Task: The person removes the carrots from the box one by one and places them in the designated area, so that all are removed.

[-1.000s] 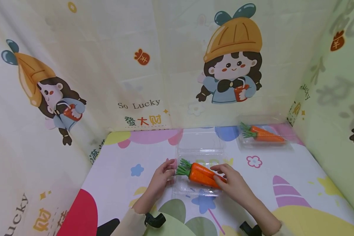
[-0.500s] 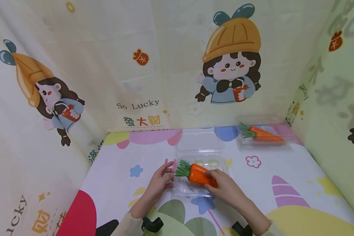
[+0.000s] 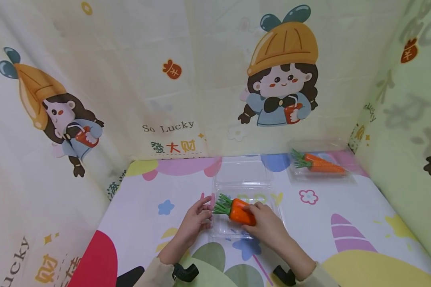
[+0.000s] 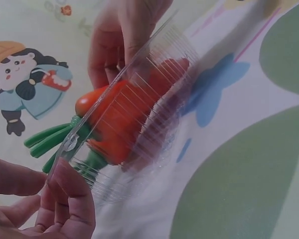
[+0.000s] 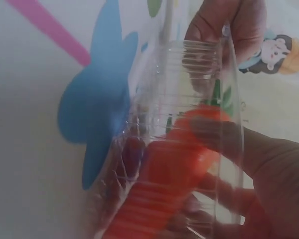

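Observation:
Two orange toy-like carrots (image 3: 239,212) with green tops lie side by side in a clear plastic clamshell box (image 3: 224,231), tops to the left. My right hand (image 3: 267,221) grips the carrots around their middle, thumb on the near side and fingers across the far side; it covers their tips in the head view. In the right wrist view the thumb presses a carrot (image 5: 164,169) inside the box wall. My left hand (image 3: 194,217) pinches the box's left rim between thumb and fingers, as the left wrist view shows at the rim (image 4: 70,142).
The box's open lid (image 3: 242,172) leans back toward the wall behind. A second clear box (image 3: 296,173) with carrots (image 3: 323,164) inside stands at the back right, near the corner. A patterned cloth (image 3: 143,223) covers the table, and printed curtains enclose it.
My right hand has slid left along the carrots from their tips toward their middle and closed around them. The left hand stays at the box's left rim.

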`<action>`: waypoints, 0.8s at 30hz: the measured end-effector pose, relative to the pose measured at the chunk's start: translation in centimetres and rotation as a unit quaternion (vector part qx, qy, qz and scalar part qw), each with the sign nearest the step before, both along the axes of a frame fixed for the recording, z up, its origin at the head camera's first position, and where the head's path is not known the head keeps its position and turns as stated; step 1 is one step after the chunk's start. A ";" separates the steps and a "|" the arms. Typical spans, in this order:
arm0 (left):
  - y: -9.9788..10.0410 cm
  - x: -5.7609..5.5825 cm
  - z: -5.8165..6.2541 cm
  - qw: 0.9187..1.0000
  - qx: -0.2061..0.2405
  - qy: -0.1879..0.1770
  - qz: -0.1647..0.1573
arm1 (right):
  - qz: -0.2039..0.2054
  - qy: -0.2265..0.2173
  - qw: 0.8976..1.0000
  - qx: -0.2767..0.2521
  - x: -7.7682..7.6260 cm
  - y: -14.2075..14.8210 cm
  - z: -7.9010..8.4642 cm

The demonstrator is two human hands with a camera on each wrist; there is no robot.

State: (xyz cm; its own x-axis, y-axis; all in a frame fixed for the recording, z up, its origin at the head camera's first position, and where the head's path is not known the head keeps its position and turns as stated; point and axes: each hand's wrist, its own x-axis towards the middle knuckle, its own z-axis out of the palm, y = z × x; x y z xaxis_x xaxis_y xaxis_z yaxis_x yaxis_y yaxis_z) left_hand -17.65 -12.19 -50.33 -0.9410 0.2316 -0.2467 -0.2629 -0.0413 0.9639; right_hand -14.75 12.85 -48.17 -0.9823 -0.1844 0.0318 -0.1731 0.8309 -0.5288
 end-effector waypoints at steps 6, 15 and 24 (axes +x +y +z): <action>-0.1 0.0 0.0 1.000 0.007 -0.006 -0.010 | -0.008 0.007 1.000 0.016 -0.4 -0.5 -0.3; 0.0 -0.2 0.0 1.000 -0.004 -0.010 -0.008 | -0.013 0.016 1.000 -0.010 -0.3 -0.3 -0.2; 0.0 -0.1 0.1 1.000 -0.007 -0.007 -0.007 | -0.022 -0.008 0.997 -0.078 -0.6 -0.2 0.0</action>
State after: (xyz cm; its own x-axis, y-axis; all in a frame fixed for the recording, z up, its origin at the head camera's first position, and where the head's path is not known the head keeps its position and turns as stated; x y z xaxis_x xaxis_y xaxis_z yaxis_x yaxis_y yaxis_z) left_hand -17.75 -12.15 -50.25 -0.9338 0.2416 -0.2639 -0.2778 -0.0248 0.9603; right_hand -15.37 12.66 -48.19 -0.9900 -0.1351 0.0415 -0.1291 0.7446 -0.6549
